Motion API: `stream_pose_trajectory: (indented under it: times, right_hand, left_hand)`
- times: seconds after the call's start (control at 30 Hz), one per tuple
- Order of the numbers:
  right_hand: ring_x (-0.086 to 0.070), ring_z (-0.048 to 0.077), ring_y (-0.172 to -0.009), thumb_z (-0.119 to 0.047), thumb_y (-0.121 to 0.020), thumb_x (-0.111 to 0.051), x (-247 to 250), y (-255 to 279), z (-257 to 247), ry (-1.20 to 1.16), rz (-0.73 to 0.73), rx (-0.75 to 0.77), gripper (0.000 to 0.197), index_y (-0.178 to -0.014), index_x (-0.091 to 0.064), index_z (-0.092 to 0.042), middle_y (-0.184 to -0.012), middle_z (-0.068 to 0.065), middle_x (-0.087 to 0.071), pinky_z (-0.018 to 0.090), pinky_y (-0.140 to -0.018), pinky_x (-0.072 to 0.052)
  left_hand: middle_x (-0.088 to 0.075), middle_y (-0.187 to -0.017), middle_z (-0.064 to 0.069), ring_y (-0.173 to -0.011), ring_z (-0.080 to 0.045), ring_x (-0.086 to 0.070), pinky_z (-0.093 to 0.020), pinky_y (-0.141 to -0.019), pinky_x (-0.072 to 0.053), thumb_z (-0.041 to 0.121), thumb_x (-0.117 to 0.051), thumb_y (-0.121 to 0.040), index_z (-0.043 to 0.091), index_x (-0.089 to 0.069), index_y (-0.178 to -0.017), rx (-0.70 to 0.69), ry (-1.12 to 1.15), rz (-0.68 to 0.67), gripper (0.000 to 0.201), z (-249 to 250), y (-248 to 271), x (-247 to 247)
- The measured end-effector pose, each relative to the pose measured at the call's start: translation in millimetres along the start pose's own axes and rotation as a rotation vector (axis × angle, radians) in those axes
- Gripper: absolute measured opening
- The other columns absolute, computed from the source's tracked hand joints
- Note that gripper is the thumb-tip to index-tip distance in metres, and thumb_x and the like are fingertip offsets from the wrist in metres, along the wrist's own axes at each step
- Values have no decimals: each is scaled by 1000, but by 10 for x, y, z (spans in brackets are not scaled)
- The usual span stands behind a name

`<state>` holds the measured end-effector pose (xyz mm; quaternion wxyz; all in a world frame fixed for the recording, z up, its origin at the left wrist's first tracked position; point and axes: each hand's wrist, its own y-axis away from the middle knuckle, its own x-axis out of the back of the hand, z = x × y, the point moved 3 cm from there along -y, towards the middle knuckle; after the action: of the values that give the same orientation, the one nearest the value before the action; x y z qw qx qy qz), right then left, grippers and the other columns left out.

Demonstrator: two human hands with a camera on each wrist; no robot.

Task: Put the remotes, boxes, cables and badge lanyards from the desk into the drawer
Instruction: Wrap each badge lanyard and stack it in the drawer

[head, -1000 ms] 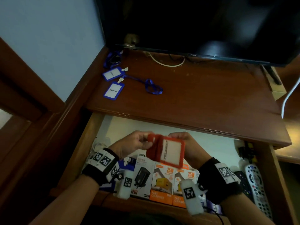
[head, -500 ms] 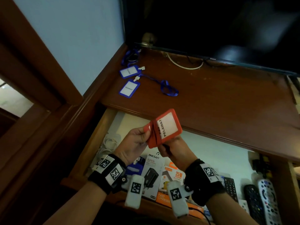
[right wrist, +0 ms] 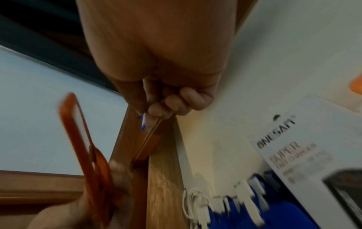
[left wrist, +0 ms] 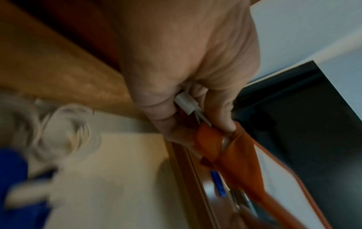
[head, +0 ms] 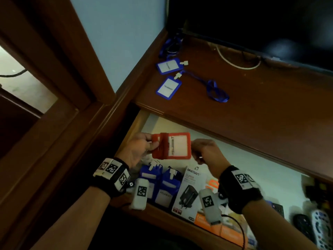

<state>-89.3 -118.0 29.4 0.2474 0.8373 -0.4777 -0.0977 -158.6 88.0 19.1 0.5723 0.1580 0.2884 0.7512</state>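
- At the near edge of the open wooden drawer (head: pixel 134 123), a white cardboard charger box (head: pixel 189 193) stands printed "ONESAN" and "SUPER", with a black charger pictured below the words.
- Just left of it are two blue badge holders (head: pixel 162 184) with white clips, blue strap wound round them; the print on one card is too blurred to read.
- Right of the white box lie orange cardboard boxes (head: pixel 221 230), partly hidden by the right wrist; their lettering is not legible.
- At the drawer's right end lie dark and grey remote controls (head: pixel 319 226).
- A coiled white cable (right wrist: pixel 192 203) lies in the drawer's left corner, beside the blue holders.
- Above the drawer, the left hand (head: pixel 138 150) pinches the red plastic badge holder (head: pixel 173 145) by its left end, fingers curled over the wound red strap and white clip; dark lettering runs along the card's edge, unreadable.
- The right hand (head: pixel 205 150) is just beside the holder's right edge, apart from it, fingers curled in on themselves; whether they hold anything small I cannot tell.
- Farther back on the dark wooden desk (head: pixel 252 109) lie two blue badge holders with white cards (head: pixel 168 76), faint unreadable print, and a blue lanyard strap (head: pixel 217 91) looped beside them.
- Behind, a white cable (head: pixel 236 62) curves under the black television (head: pixel 252 24).
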Motion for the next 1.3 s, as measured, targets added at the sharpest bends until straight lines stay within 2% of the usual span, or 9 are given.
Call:
stream_pose_trajectory:
  times: [0.1,0.23,0.37,0.47,0.63,0.77,0.93,1.07,1.3]
  right_hand:
    - [-35,17,-49,-12,-95,-54,69,-243,-233,74,130,55,29,-69,-64,-4,-55,6,-48,25,-48,-28]
    - [-47,8,-63,-9,-90,-58,23,-611,-539,290,288,213,14,-79,-66,-11,-70,-5,-56,28,-63,-39]
    - [-43,28,-115,-16,-90,-58,-250,-953,-680,642,314,215,31,-121,-58,-15,-123,10,-48,37,-98,-35]
    - [-28,35,-133,-21,-90,-58,-485,-1196,-742,693,219,163,56,-141,-38,-18,-147,12,-32,41,-108,-26]
    - [-11,34,-143,-42,-83,-66,-752,-1451,-817,916,186,124,91,-152,-8,-29,-161,-3,4,57,-110,-18]
    - [-8,35,-142,-60,-78,-62,-731,-1548,-785,1222,118,108,99,-151,0,-34,-160,-7,14,60,-106,-25]
    - [-15,33,-139,-50,-74,-72,-638,-1381,-611,1338,163,185,95,-147,-15,-31,-159,-6,-4,60,-101,-34]
    - [-22,32,-136,-35,-75,-74,-422,-1096,-362,1347,380,173,73,-133,-33,-18,-147,8,-26,61,-98,-33]
    - [-53,43,-107,-4,-69,-75,303,-579,32,1263,591,134,42,-103,-51,-1,-112,22,-51,55,-73,-46]
  left_hand:
    - [-67,-97,-8,-92,-19,-62,-25,-72,-49,3,-65,-86,0,-68,-94,9,-526,21,9,60,-124,236]
    - [-68,-100,-10,-88,-20,-64,-28,-72,-50,27,-67,-84,5,-67,-86,64,-1330,-255,22,-20,-239,275]
    - [-65,-102,-15,-85,-26,-63,-29,-68,-46,24,-58,-88,4,-61,-92,11,-1591,-473,20,-83,-219,103]
    - [-63,-99,-14,-71,-21,-52,-29,-67,-43,21,-57,-87,7,-57,-87,-67,-1687,-519,14,-111,-223,11]
    - [-53,-70,-4,-55,-18,-46,-27,-58,-41,30,-63,-84,10,-58,-79,-205,-1754,-564,21,-268,-197,-53]
    - [-65,-84,-12,-58,-23,-48,-29,-57,-39,22,-61,-83,9,-57,-74,-321,-1798,-564,16,-355,-160,-113]
    - [-61,-102,-13,-89,-30,-62,-32,-67,-43,29,-62,-84,6,-61,-93,-314,-1720,-471,25,-371,-215,-73]
    - [-49,-115,-6,-112,-24,-43,-38,-87,-44,35,-68,-79,13,-64,-101,-296,-1550,-430,30,-412,-288,14]
    - [-50,-107,6,-108,-11,-48,-28,-91,-41,34,-70,-82,26,-61,-100,-241,-968,-217,22,-316,-385,21]
